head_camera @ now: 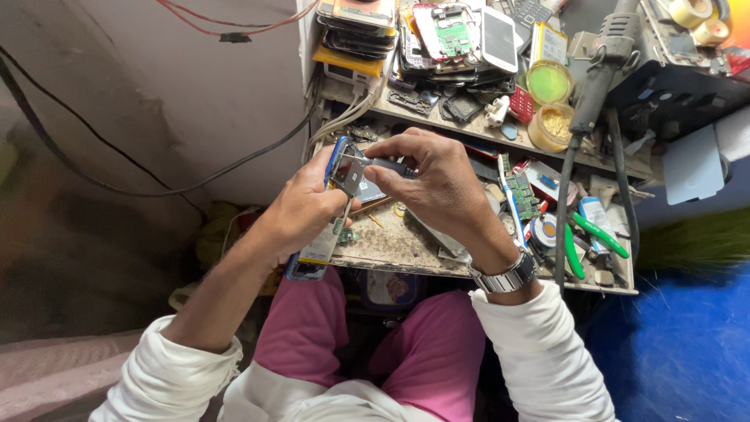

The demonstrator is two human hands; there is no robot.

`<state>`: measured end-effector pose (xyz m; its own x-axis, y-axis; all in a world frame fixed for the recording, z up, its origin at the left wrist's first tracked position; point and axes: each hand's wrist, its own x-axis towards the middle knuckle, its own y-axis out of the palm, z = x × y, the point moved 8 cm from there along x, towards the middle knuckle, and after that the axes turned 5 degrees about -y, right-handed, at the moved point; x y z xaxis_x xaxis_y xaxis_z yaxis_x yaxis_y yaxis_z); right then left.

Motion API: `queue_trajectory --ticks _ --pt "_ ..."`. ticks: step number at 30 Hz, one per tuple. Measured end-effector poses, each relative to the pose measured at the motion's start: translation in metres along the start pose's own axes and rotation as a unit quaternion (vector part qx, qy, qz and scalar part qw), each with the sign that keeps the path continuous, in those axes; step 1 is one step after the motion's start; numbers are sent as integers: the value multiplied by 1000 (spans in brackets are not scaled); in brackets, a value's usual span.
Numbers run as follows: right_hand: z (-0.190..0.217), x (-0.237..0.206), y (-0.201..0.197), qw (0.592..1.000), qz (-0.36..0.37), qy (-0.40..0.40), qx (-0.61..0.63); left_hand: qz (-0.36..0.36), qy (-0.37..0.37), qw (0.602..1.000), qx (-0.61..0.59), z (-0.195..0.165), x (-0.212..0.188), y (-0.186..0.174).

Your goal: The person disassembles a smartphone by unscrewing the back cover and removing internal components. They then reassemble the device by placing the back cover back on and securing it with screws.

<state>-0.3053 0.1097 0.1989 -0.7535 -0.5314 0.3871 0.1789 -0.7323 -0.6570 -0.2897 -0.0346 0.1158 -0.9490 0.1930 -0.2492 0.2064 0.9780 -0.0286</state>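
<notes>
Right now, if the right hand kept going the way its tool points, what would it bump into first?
The right hand aims its dark-handled tool leftward at the opened blue-edged phone that the left hand holds. It would probably meet the phone first; the tip already looks to be on it.

the person wears a white long-sleeved top, both sleeves (539, 359) pushed back to about the elbow with the cuffs bunched in soft folds (the fabric looks thick and ribbed). trousers (426, 352) are bright pink. a metal link-bracelet wristwatch (504, 277), silver in colour, sits on the right wrist. left hand (301, 211) and right hand (437, 180) are bare, no gloves or rings visible.
</notes>
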Motion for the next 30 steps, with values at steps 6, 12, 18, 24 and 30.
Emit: queue_trajectory --ticks 6,12,18,24,30 --pt "1 0 1 1000 2 7 -3 -4 -2 1000 -1 -1 -2 -1" --pt "-7 -1 5 997 7 71 42 -3 3 1000 0 -1 -2 0" --pt "4 2 -1 999 10 -6 -39 -4 21 1000 3 -4 -1 2" --pt "7 0 -7 997 -3 -39 -67 -9 14 1000 25 -3 2 0" --pt "5 -2 -11 998 -10 -30 -48 0 31 1000 0 -2 3 1"
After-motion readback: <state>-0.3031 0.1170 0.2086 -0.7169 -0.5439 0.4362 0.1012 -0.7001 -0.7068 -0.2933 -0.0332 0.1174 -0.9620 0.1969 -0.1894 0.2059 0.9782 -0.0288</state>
